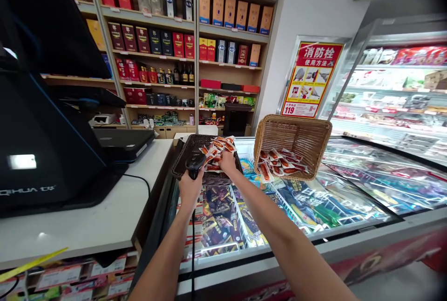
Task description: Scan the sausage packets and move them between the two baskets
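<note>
My left hand [191, 190] is closed round the handle of a black barcode scanner [195, 163], whose cable hangs down below. The scanner's head points over a dark brown wicker basket [185, 152]. Inside that basket lies a pile of small clear-wrapped sausages [213, 145], reddish brown with white on the wrappers. My right hand [227, 162] reaches into the pile with its fingers curled on a wrapped sausage; the fingertips are partly hidden. Right of it, a tan wicker basket [296, 133] stands tilted with more wrapped sausages [279, 163] in its lower part.
Both baskets rest on the glass top of a chest freezer [223, 226] filled with packaged goods. At left, a white counter [115, 198] carries a black checkout terminal [45, 142]. Shelves [150, 12] of boxed bottles line the back wall. A lit display cooler [401, 100] stands at right.
</note>
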{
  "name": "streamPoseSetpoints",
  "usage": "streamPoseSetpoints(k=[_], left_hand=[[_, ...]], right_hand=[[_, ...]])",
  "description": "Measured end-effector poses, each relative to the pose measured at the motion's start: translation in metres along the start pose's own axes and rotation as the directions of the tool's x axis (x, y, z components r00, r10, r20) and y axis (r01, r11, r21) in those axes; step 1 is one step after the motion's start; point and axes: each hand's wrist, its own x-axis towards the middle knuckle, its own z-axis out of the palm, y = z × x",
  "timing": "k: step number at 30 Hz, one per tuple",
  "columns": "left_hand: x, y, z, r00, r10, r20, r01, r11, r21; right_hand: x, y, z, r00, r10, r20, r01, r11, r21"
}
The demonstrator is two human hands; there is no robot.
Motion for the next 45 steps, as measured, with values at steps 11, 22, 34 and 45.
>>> streamPoseSetpoints(k=[11,22,34,45], left_hand=[[-0.025,0.011,0.016,0.964,0.064,0.258,-0.032,0.991,-0.127],[-0.044,0.021,0.025,0.887,0.124,0.445,-0.079,0.990,-0.118],[-0.050,0.029,0.022,0.882,0.115,0.457,-0.078,0.992,-0.099],[-0.053,0.035,0.022,0.884,0.075,0.462,-0.019,0.992,-0.124]], right_hand=[[-0.070,0.062,-0.096,0.906,-0.212,-0.366,0.263,0.960,0.094],[-0.090,0.077,-0.108,0.839,-0.214,-0.500,0.305,0.946,0.107],[-0.096,0.074,-0.105,0.802,-0.298,-0.518,0.378,0.924,0.054],[-0.094,0.082,-0.109,0.803,-0.273,-0.530,0.349,0.936,0.047]])
